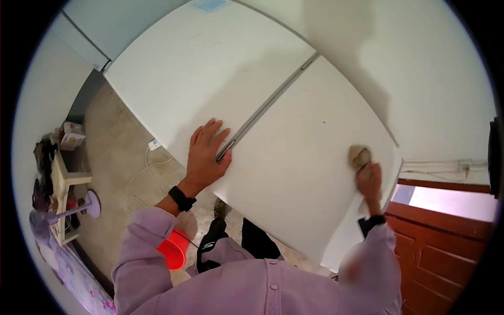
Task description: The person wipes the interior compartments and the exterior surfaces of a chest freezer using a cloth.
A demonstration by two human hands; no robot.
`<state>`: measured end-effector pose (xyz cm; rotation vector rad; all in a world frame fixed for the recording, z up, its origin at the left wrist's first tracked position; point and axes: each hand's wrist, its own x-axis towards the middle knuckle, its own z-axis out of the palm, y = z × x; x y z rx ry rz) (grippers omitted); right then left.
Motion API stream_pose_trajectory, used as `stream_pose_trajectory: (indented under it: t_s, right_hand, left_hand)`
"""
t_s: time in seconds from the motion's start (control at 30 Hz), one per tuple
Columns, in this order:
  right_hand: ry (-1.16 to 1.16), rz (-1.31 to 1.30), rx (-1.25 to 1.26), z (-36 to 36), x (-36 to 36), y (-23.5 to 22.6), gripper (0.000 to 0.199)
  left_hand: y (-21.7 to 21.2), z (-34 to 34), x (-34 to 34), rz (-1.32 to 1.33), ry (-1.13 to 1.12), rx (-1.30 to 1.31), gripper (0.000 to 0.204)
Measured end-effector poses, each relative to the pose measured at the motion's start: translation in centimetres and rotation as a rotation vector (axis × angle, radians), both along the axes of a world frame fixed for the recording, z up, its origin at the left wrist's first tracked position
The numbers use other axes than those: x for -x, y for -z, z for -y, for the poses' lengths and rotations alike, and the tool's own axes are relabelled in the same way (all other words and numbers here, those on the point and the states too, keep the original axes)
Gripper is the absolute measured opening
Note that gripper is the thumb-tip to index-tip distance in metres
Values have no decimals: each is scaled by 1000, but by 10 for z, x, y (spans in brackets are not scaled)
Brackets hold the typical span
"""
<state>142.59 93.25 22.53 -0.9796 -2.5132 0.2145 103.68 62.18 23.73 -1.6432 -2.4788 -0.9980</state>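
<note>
A white refrigerator (294, 152) with two door panels fills the middle of the view, a grey strip (270, 102) running slantwise between the panels. My left hand (206, 155) rests on the white surface at the near end of that strip, its fingers spread and holding nothing. On the right part of the lower panel, my right hand (369, 181) grips a beige cloth-like pad (360, 156) against the surface. Motion blurs this hand slightly, and its fingers partly hide the pad. Small dark marks show on the white panels.
A red bucket (173, 251) stands on the floor by my left forearm. White cable (149, 167) lies near the refrigerator's left edge. Further left are a purple fan (93, 203) and a pale stool (65, 181). A brown door (436, 247) is at the right.
</note>
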Motion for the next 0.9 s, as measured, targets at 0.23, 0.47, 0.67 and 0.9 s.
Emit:
stream_pose_trajectory:
  t_s: [0.23,0.47,0.67,0.9]
  right_hand:
    - [277,51,64,-134,91,-13,38]
    - [85,32,-105,-32,83,4,24]
    - [-310,-18,107,185,66,-31,17]
    - [-477,-5,116,117,67,-13,21]
  left_hand:
    - [-1,-2,1,11,-26,-38,41]
    - [6,-5,-1,15,-26,-68,40]
    - [4,6,0,26,-40,-57,40]
    - [2,3,-2,58,-41,-42,40]
